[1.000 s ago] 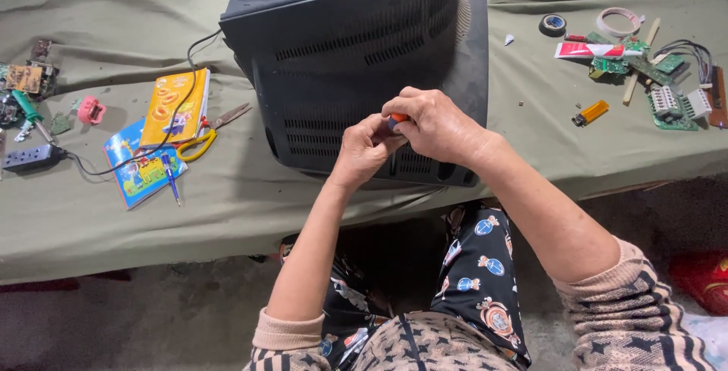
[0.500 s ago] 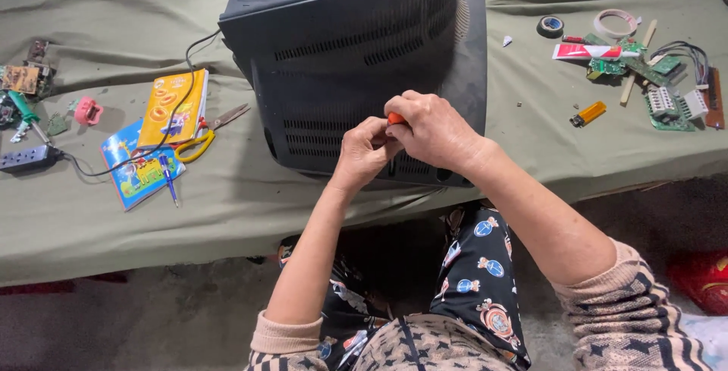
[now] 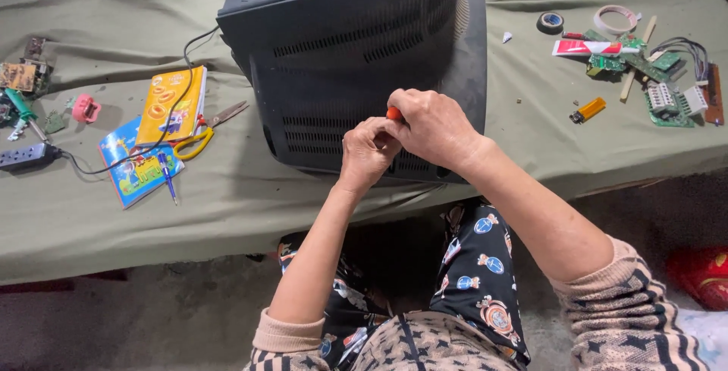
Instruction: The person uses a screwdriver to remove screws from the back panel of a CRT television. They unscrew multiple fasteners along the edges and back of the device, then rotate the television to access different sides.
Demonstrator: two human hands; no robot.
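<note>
A black old-style television (image 3: pixel 356 45) lies screen-down on the green cloth, its vented back casing facing me. Both hands meet over the lower part of that casing. My right hand (image 3: pixel 434 127) is closed around a tool with an orange handle (image 3: pixel 393 113), of which only the tip of the handle shows. My left hand (image 3: pixel 366 152) is curled right beside it, fingers pinched at the tool's lower end. The tool's shaft is hidden behind my fingers.
Left on the green cloth (image 3: pixel 114 212) lie yellow-handled scissors (image 3: pixel 201 132), two colourful booklets (image 3: pixel 155 136), a blue pen (image 3: pixel 167 176), a power strip (image 3: pixel 26 157) and a pink object (image 3: pixel 85 108). Right: tape rolls (image 3: pixel 550 22), green circuit boards (image 3: pixel 652 75), an orange lighter (image 3: pixel 588 109).
The hands have stayed together on the casing, shifting only slightly; the orange handle now peeks out above my right hand's fingers.
</note>
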